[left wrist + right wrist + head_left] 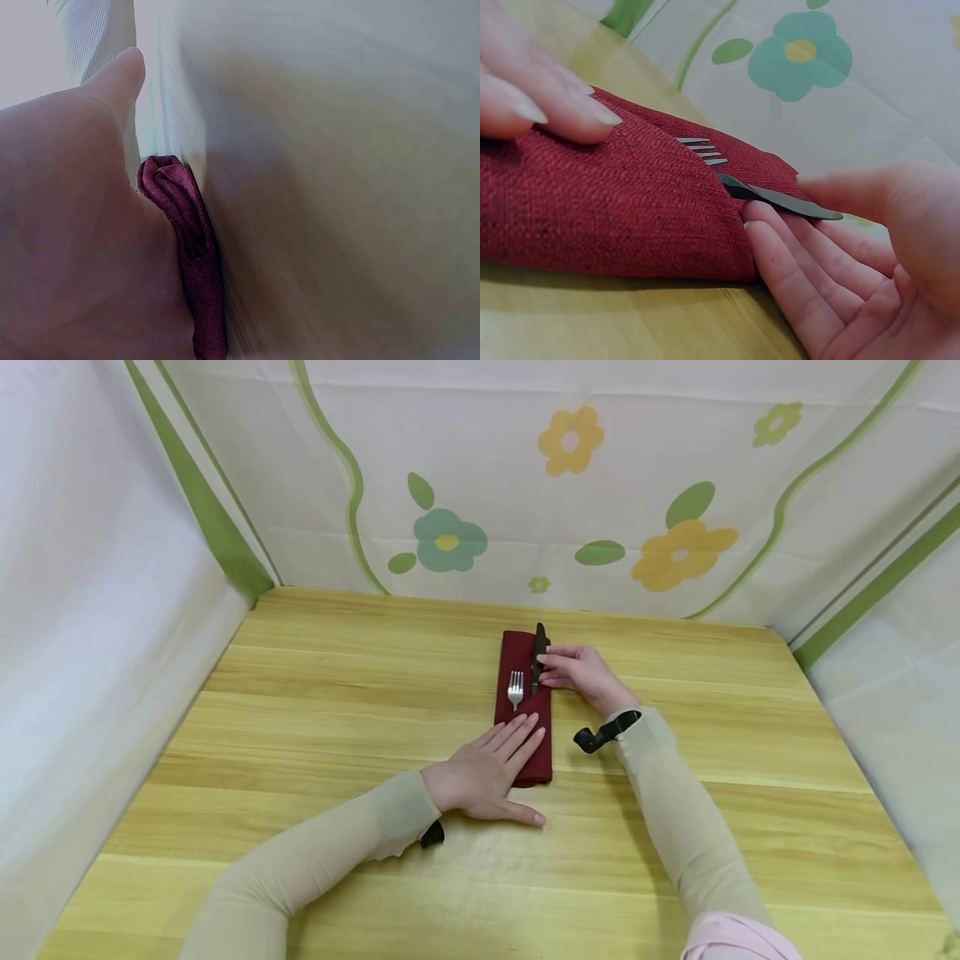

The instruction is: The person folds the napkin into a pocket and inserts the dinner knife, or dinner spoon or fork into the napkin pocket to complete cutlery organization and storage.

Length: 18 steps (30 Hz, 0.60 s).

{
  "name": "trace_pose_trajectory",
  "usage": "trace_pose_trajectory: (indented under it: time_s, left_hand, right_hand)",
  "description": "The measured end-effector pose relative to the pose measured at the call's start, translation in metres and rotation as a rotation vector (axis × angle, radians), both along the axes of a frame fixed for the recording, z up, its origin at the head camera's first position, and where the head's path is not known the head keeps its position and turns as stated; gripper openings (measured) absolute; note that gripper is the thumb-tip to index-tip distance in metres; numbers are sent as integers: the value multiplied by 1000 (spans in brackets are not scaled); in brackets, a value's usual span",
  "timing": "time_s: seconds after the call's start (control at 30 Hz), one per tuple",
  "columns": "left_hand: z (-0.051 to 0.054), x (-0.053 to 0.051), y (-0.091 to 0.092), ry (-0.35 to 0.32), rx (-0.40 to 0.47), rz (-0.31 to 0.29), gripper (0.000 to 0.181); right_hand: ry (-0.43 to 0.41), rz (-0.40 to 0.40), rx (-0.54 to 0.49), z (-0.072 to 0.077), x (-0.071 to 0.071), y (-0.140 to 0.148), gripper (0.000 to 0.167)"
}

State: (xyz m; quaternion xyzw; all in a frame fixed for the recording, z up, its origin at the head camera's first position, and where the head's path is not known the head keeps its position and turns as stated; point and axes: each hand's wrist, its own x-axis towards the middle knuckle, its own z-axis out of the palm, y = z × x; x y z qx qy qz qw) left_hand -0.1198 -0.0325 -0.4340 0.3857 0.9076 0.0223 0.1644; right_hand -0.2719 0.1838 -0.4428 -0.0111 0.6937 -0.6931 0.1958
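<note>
A dark red folded cloth napkin [516, 652] lies lengthwise on the wooden table [360, 693]. My left hand [489, 774] rests flat on its near part, fingers spread and thumb out over the wood. Silver fork tines [515, 685] stick out of the napkin's slanted fold; the fork's handle is hidden inside. Beside the fork, a dark table knife [791, 203] points blade outward from the same fold. My right hand [583, 677] pinches this knife at the napkin's right edge, with thumb and fingers on either side of the blade in the right wrist view.
A white curtain [510, 493] with printed flowers stands along the table's back edge. White fabric also borders both sides. Each wrist carries a black camera mount [600, 732], the right one just above the wood.
</note>
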Motion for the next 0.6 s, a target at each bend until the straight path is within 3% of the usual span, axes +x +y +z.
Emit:
trace_pose_trajectory:
  time_s: [0.6]
  left_hand:
    - [-4,0,0,29,-4,-11,118]
  right_hand:
    - [0,-58,25,-2,-7,-5,41]
